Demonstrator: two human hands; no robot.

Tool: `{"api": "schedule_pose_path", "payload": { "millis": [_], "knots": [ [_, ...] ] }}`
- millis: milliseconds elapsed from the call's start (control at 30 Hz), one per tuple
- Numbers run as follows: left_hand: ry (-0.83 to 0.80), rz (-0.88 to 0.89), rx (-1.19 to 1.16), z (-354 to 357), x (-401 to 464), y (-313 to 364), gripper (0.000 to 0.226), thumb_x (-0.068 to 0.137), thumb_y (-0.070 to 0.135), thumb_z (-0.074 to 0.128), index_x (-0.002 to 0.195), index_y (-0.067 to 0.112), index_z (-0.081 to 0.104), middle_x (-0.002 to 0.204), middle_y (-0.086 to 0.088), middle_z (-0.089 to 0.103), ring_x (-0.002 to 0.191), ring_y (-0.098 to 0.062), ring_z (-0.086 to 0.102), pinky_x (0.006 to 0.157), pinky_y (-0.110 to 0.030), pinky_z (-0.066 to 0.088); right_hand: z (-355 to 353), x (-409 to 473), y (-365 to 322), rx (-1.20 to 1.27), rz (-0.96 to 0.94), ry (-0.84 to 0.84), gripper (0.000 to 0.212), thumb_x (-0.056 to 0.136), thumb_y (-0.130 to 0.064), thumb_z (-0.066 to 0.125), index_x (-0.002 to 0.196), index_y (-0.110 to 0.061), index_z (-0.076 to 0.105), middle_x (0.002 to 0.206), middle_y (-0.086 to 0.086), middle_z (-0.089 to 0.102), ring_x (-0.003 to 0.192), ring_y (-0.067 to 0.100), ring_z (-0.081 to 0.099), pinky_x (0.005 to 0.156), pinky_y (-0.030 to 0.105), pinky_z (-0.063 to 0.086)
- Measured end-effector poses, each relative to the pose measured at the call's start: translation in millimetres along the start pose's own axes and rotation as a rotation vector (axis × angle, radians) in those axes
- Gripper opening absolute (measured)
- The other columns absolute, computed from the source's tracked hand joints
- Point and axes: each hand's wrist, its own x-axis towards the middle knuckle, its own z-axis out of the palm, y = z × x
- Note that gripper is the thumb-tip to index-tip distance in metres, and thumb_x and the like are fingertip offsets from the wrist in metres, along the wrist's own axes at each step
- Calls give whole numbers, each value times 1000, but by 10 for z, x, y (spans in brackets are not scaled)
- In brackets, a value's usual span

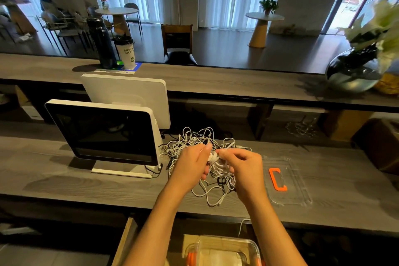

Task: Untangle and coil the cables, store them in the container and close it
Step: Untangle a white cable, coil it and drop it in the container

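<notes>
Café-like room behind, with round tables and curtained windows; work surface is a grey wood-grain counter (64,181). Landmark: point-of-sale monitor (103,134), standing on the counter.

Right of the monitor base, touching its trailing leads: tangled pile of cables (200,142), mostly white, a few black. Farther right, clear container lid (300,192) with orange latch (277,179), lying flat. Below the counter edge, well in front of the monitor: clear container (224,250), open.

Left hand (190,168) and right hand (241,166) both over the pile, each pinching a small white bundle (213,157) between them.

Handling judgement: cables light, limp, prone to snagging; best taken near a plug end and fed out loop by loop.

Legible text: paper cup (126,53) behind the monitor reads "ANYTIM… NICE…", partly cut off.
</notes>
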Motion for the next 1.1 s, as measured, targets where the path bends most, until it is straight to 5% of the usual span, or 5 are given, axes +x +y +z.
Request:
{"api": "schedule_pose_path", "payload": {
  "millis": [267, 400, 733, 867, 1100],
  "knots": [
    [-12, 176, -7, -59, 29, -122, 31, 103, 33, 48, 100, 7, 65, 82, -4, 69, 69, -8, 68, 59, -15, 50, -29, 12, -50, 173, 174, 18, 10, 85, -4, 71, 93, 0, 77, 94, 12, 76, 89, 24, 73, 77, 32, 59],
    [-89, -73, -398, -63, 28, -75, 50, 97, 48, 49, 102, 1, 65, 97, -18, 72, 86, -29, 74, 71, -40, 63, -76, -1, -39, 13, 21, 9, 5, 80, 1, 75, 83, -2, 78, 87, 8, 77, 85, 21, 74, 71, 27, 57],
    [-162, -448, -752, -62, 61, -96, 22, 94, 13, 64, 108, -3, 70, 100, -21, 72, 91, -31, 73, 70, -30, 62, -61, -12, 99, -139, -171, 36, 14, 84, -4, 73, 88, -16, 79, 111, -2, 73, 107, 13, 68, 88, 29, 57],
    [-28, -500, -942, -50, 95, -71, 17, 96, 7, 59, 103, -5, 68, 93, -21, 73, 81, -28, 74, 69, -33, 63, -9, -87, 125, -149, -244, 123, 20, 90, -2, 67, 93, -19, 77, 94, -3, 75, 94, 13, 70, 81, 27, 56],
    [108, -483, -967, -34, 95, -103, 20, 98, 9, 57, 108, -7, 65, 89, -19, 76, 79, -23, 76, 67, -32, 62, 88, -82, 49, -80, 21, 11, 5, 85, -4, 74, 87, -8, 75, 70, 6, 72, 59, 9, 59, 56, 23, 48]
  ]
}}
